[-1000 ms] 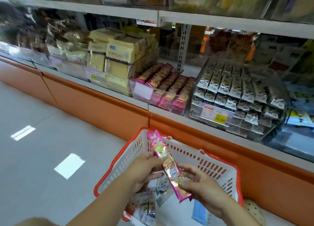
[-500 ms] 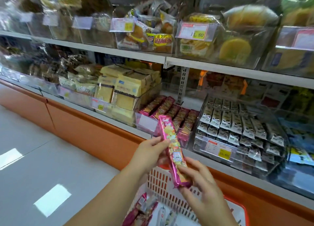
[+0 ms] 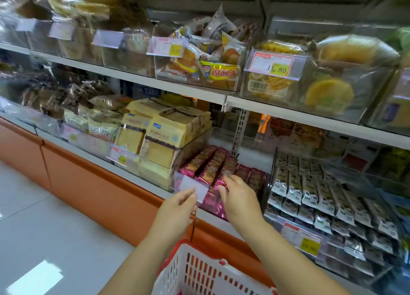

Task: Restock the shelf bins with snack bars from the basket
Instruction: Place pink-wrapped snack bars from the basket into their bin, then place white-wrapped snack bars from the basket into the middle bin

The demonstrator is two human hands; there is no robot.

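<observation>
- right hand [image 3: 240,198] pinches the near end of a pink snack bar [image 3: 226,172], thumb beneath and fingers on top.
- the bar lies lengthwise in the clear shelf bin [image 3: 177,176], in a row among other pink bars.
- left hand [image 3: 177,208] has its fingertips at the blank white label [image 3: 192,187] on the bin's front; grip or mere touch, cannot tell.
- red-rimmed white basket [image 3: 184,242] sits below the forearms.
- yellow cake packs [image 3: 159,137] stand left of the bin.
</observation>
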